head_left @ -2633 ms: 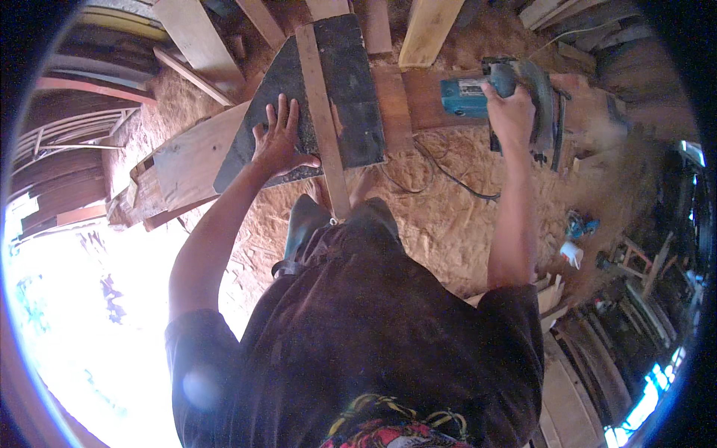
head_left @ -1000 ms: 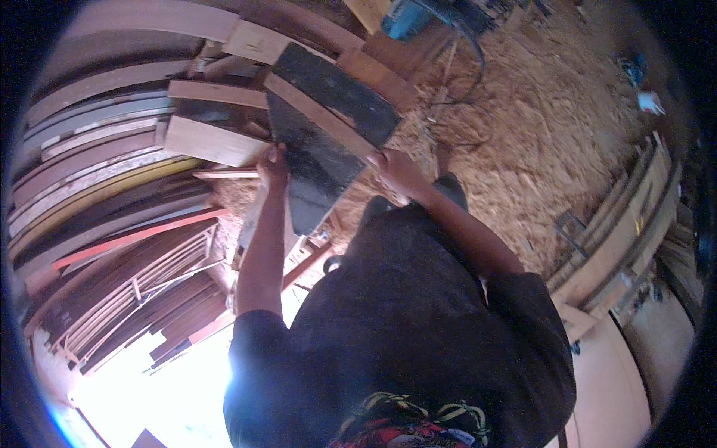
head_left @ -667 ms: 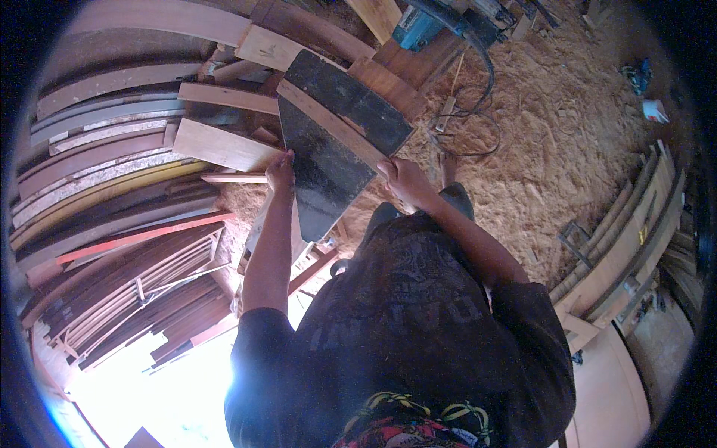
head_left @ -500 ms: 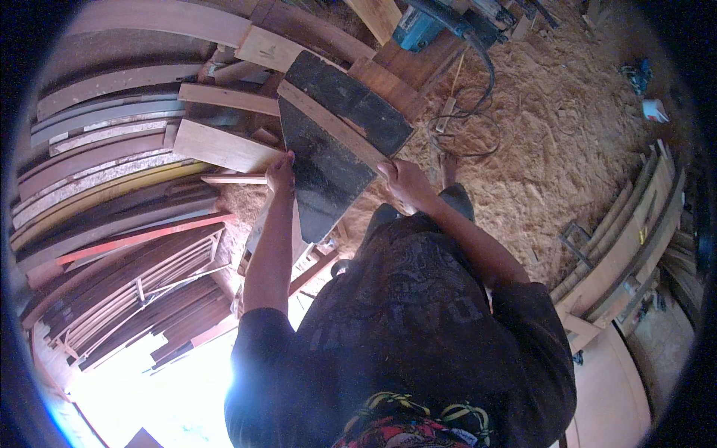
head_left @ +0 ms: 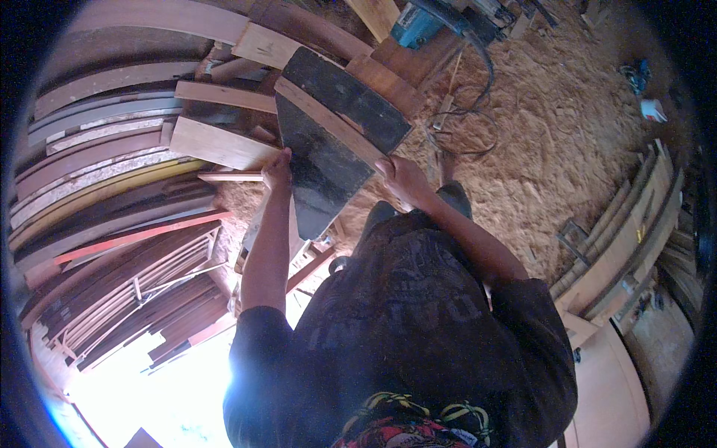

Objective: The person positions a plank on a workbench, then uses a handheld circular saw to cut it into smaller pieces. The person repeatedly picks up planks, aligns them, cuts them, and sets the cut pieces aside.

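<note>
A long wooden strip (head_left: pixel 328 119) lies slantwise across a black flat panel (head_left: pixel 321 175). My right hand (head_left: pixel 405 183) is closed around the strip's near right end, thumb on top. My left hand (head_left: pixel 277 172) is closed at the panel's left edge, where the end of a pale board (head_left: pixel 224 142) meets it. Whether those fingers grip the panel or the board, I cannot tell. A second black piece (head_left: pixel 347 97) shows beyond the strip, on its far side.
A blue power tool (head_left: pixel 414 28) with a dark cable (head_left: pixel 489 67) sits at the far side. Sawdust (head_left: pixel 523 164) covers the floor. Stacked planks (head_left: pixel 97 164) fill the left, and more boards (head_left: pixel 612 254) lean at the right. A white container (head_left: pixel 653 110) stands far right.
Both hands, the strip and the panel keep their places relative to each other. The whole view has shifted very slightly.
</note>
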{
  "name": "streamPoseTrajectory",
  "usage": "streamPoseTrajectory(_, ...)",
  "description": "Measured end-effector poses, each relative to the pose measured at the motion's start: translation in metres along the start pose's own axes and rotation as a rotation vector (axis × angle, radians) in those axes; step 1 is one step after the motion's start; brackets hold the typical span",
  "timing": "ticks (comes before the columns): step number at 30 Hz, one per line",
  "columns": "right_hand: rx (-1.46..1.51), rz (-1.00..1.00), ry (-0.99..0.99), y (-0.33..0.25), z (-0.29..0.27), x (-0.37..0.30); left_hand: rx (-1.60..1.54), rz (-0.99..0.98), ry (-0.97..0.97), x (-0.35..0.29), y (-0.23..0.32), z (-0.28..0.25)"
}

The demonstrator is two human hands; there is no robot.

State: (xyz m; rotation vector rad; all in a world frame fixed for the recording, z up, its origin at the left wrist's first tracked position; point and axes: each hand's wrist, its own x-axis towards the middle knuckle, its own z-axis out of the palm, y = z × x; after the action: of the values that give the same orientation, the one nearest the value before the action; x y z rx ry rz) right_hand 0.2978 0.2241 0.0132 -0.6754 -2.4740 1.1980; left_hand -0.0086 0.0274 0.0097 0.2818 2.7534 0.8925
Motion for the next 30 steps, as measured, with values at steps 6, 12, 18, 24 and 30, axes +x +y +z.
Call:
streamPoseTrajectory(6,0.153,0.310,-0.137,-0.014,-0.010,0.010,-0.055,0.050,0.026,0.020,-0.034,0.006)
streamPoseTrajectory(12,0.113,0.236,-0.137,-0.019,-0.018,0.009,-0.239,0.086,0.010,0.023,-0.051,0.017)
streamPoseTrajectory(18,0.024,0.189,-0.197,-0.009,-0.015,0.007,-0.052,0.137,0.028,0.011,-0.020,0.018)
streamPoseTrajectory(24,0.056,0.220,-0.221,-0.015,-0.020,0.008,0.314,0.458,0.019,-0.015,0.019,0.004)
streamPoseTrajectory(30,0.121,0.267,-0.168,-0.016,-0.023,0.010,0.459,0.415,-0.366,-0.058,0.075,0.017)
